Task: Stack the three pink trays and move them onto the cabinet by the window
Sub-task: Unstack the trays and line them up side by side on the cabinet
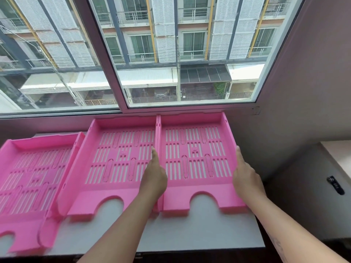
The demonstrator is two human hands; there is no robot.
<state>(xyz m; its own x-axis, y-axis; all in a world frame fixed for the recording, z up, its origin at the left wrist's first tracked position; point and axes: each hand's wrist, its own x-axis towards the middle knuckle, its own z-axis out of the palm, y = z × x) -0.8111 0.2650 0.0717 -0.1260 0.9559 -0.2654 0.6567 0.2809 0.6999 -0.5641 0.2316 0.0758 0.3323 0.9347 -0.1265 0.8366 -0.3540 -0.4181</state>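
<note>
Three slotted pink trays lie side by side on a white top under the window. The right pink tray (176, 198) sits between my two hands. My left hand (153, 175) grips its left wall, where it touches the middle pink tray (106, 192). Around the right wall my right hand (247, 177) is closed. The middle tray's left edge rests over the right wall of the left pink tray (22, 219), which is cut off by the frame's left edge.
The white top (190, 232) ends at a front edge near my forearms. A large window (190, 54) stands right behind the trays. A grey wall closes the right side, with a lower unit and a black latch (335, 185) beside it.
</note>
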